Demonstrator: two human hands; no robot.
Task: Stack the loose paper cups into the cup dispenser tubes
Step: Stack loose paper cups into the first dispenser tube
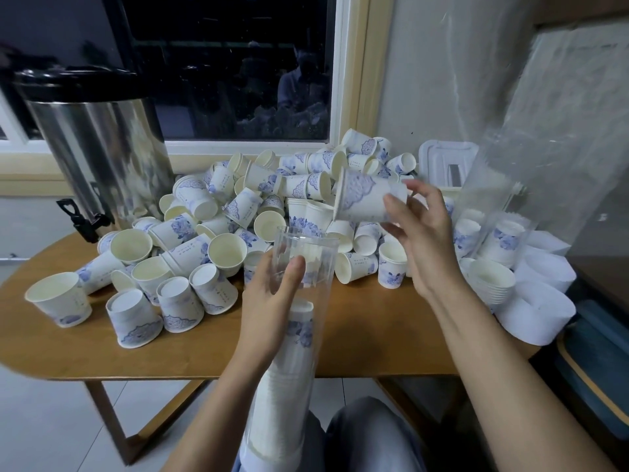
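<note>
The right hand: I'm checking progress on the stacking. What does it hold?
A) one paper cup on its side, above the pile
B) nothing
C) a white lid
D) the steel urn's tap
A: the right hand grips one paper cup lying sideways above the clear tube.

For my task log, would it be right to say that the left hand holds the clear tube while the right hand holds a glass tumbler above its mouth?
Not quite: the head view shows the right hand holding a paper cup, not a glass tumbler. The left hand does hold the clear tube.
</note>
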